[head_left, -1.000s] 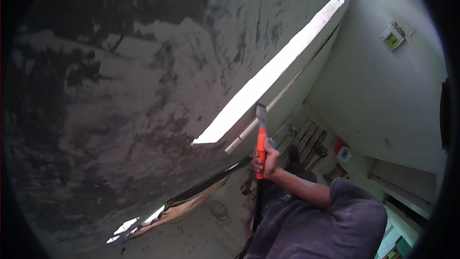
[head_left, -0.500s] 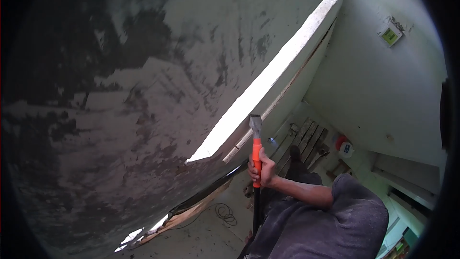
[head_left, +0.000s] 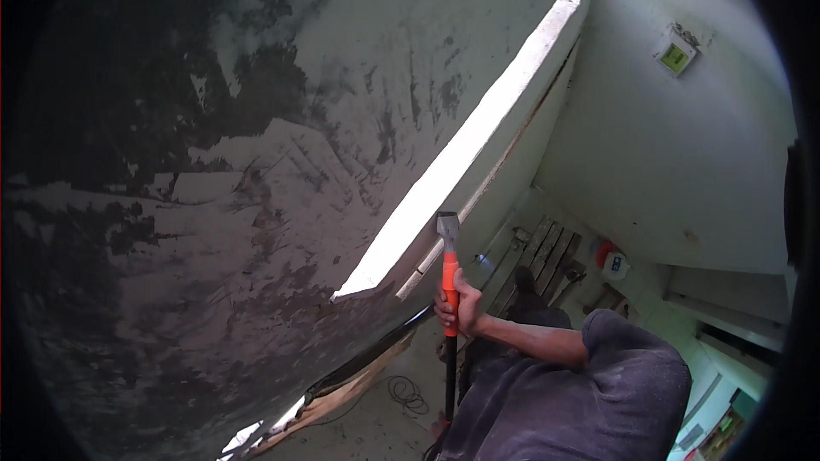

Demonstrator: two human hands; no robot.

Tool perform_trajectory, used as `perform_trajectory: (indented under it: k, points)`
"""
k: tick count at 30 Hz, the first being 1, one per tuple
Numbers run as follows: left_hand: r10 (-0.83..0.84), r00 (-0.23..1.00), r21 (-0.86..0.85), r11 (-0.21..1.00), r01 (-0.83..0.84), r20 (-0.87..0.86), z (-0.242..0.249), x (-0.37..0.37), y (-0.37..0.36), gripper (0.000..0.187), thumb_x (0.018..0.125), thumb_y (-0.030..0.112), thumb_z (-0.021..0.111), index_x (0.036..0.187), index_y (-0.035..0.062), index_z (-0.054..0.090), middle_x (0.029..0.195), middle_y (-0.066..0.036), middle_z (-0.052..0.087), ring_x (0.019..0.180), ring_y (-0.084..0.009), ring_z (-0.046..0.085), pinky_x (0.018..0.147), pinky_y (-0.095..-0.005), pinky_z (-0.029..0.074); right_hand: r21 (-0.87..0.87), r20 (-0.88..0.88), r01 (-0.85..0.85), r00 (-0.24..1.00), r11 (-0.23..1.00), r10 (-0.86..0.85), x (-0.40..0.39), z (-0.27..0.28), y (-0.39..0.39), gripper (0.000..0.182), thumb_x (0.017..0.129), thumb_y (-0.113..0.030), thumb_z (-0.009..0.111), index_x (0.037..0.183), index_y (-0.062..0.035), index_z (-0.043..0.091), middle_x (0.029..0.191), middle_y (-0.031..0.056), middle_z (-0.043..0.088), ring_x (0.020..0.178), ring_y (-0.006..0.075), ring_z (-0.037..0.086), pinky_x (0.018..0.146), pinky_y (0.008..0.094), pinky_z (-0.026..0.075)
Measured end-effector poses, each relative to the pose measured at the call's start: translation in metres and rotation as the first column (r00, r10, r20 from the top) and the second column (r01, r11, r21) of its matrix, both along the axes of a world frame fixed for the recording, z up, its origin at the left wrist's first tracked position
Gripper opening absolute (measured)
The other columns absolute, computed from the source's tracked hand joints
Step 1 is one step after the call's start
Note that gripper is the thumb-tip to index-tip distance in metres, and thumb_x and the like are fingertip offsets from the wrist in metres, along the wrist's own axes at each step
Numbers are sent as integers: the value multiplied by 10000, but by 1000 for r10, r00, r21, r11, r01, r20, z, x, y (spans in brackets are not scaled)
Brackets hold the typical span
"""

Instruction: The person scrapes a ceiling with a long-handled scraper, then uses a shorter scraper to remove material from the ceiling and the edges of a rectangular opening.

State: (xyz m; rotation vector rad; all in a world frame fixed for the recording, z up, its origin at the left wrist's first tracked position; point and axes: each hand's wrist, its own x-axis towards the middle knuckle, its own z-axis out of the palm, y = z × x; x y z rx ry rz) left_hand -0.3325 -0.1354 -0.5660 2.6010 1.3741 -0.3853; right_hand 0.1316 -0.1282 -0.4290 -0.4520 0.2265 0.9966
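Note:
My right hand (head_left: pixel 461 306) is closed around the orange sleeve of a long-handled scraper (head_left: pixel 451 269), its thumb lying along the sleeve. The flat grey blade points up and overlaps the strip of wall beside the bright window opening (head_left: pixel 461 149) in this view. A black shaft runs down from the sleeve toward my body. At its low end a small part of my left hand (head_left: pixel 440 424) shows wrapped at the shaft, mostly hidden by my dark shirt. Patchy dark and pale paint covers the large ceiling surface (head_left: pixel 282 162) at left.
A small white box with a green panel (head_left: pixel 675 57) is on the right wall. Below are a slatted wooden pallet (head_left: pixel 547 243), a red and white container (head_left: pixel 612 263), and a coiled cable (head_left: pixel 407 395) on the floor. A second window opening (head_left: pixel 269 427) is at lower left.
The scraper and my right hand have shifted slightly left and down in view. The camera view has also turned a little, so the window and wall box sit further left.

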Motion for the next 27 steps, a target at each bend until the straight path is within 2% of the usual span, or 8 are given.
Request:
perform_trajectory:
  k: [4,7,12,13,14,16,21,27]
  points:
    - [-48,997,-127,990,55,58,-46,32,-13,539,688,208,731,1195,135,564,681,-178,541,631,-378,562,528,-477,414,-96,1,5,1000,995,-5,-3,-20,-1,603,904,-680,352,755,-100,427,513,-9,360,368,110,345,368,276,320]
    - [-55,994,-212,974,75,98,-67,50,-22,496,707,225,718,1172,131,573,676,-169,544,620,-363,566,525,-468,417,-166,182,16,983,986,15,7,-23,-6,622,889,-704,339,763,-102,430,527,-5,349,388,111,335,385,277,313]
    - [-146,980,-268,947,178,135,-87,-24,17,429,738,254,695,1134,125,588,668,-155,549,601,-338,571,519,-453,423,-104,32,-26,999,994,30,-2,-7,-1,621,899,-701,302,760,-109,423,527,-4,342,390,114,327,393,279,317]
    - [140,973,-517,856,-26,183,-54,-28,21,397,764,364,643,1065,110,595,677,-144,574,618,-300,582,558,-427,444,-59,-7,-18,1000,998,18,-3,-2,1,625,897,-707,288,757,-113,418,525,-5,335,389,114,318,395,279,314]
    - [453,883,-764,612,-206,125,-28,-39,33,432,790,475,590,996,96,602,686,-134,600,634,-262,593,597,-401,464,-60,-11,-36,999,998,35,-2,4,3,625,897,-707,288,757,-113,418,525,-5,335,389,114,318,395,279,314]
    - [763,643,-943,161,-292,-69,12,-55,45,644,841,696,484,859,67,617,703,-113,651,667,-187,614,676,-349,505,-27,-40,-16,999,1000,15,-3,13,5,631,893,-719,264,757,-119,406,524,-8,322,388,117,302,400,282,305]
    - [727,684,-764,478,-434,66,45,-26,11,599,850,655,475,857,71,605,679,-97,614,632,-179,584,640,-340,476,-41,-15,-29,1000,999,28,-3,7,1,630,895,-717,286,763,-113,413,521,-11,338,379,116,324,389,281,313]
    - [633,765,-636,638,-434,114,42,-3,-10,545,860,606,463,855,76,590,650,-79,569,591,-170,547,597,-330,441,-78,-20,17,1000,997,-19,-5,7,7,618,904,-701,293,765,-111,415,519,-5,345,368,117,323,373,282,304]
